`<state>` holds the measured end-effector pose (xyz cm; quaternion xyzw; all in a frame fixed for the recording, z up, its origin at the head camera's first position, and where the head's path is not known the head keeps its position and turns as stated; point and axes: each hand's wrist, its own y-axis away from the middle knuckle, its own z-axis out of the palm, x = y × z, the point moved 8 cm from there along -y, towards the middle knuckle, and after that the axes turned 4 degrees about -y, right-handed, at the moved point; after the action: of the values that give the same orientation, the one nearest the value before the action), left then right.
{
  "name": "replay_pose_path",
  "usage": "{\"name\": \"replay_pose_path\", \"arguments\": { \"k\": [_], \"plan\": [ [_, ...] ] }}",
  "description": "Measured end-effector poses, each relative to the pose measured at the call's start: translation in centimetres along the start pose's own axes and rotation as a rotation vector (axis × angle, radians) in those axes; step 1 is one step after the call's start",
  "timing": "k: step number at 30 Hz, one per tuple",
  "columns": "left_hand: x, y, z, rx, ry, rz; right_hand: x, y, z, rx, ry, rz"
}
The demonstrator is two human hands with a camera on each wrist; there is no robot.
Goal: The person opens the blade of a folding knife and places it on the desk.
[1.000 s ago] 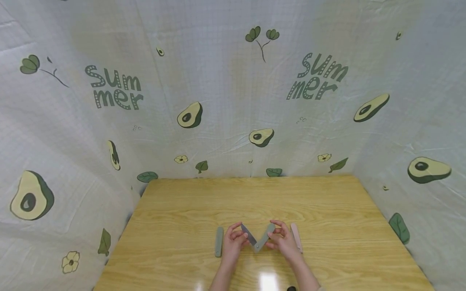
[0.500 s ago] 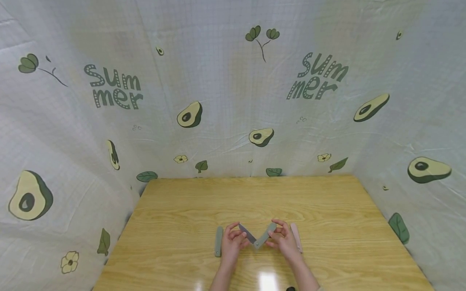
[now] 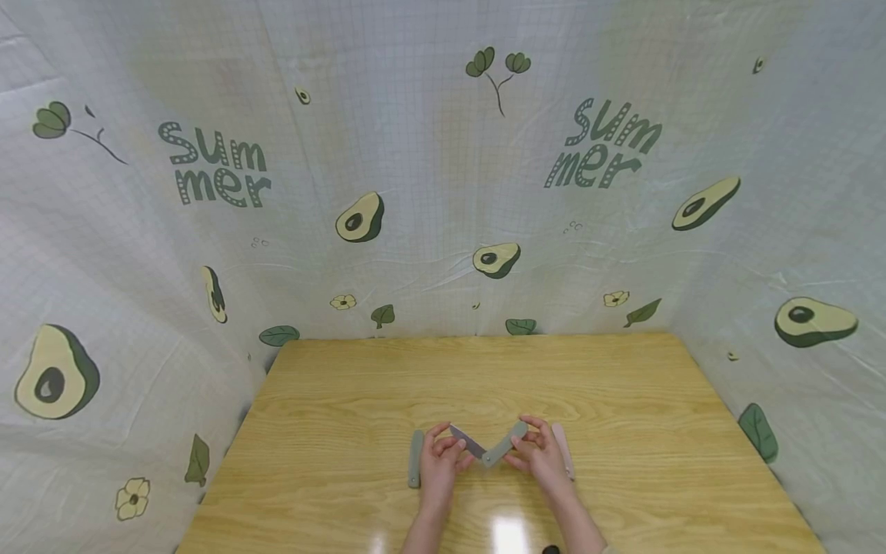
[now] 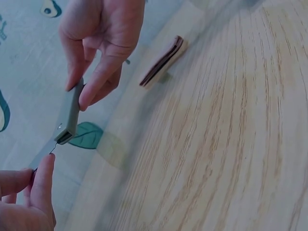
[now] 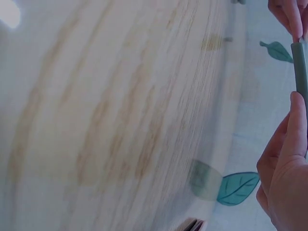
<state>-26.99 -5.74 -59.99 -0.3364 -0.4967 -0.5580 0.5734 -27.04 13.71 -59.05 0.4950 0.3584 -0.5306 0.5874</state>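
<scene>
Between the two hands, above the table, is a grey-green folding knife (image 3: 504, 446) with its blade swung partly out in a wide V. My left hand (image 3: 439, 460) pinches the grey blade (image 3: 467, 442) between thumb and fingers. The handle's far end is gripped by my right hand (image 3: 544, 457), thumb on the near side. In the left wrist view the knife handle (image 4: 70, 113) shows its slot and a pivot pin, with the blade leaving it toward the left fingers. From the right wrist, the handle (image 5: 300, 70) appears edge-on.
A second grey-green folded knife (image 3: 415, 459) lies just left of the left hand. A pink folded knife (image 3: 564, 451) lies right of the right hand, its dark slot showing from the left wrist. A small black object (image 3: 551, 549) sits at the bottom edge. Printed cloth surrounds the wooden table (image 3: 332, 400).
The blade and handle have spread to a wider angle. The pivot has risen slightly, and the hands have drawn a little apart while keeping their holds.
</scene>
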Motion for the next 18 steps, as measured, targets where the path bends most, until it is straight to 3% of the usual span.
{"name": "replay_pose_path", "arguments": {
  "k": [18],
  "plan": [
    [0.24, 0.34, -0.07, 0.072, 0.083, 0.040, -0.09, 0.20, -0.09, 0.050, -0.072, -0.010]
  ]
}}
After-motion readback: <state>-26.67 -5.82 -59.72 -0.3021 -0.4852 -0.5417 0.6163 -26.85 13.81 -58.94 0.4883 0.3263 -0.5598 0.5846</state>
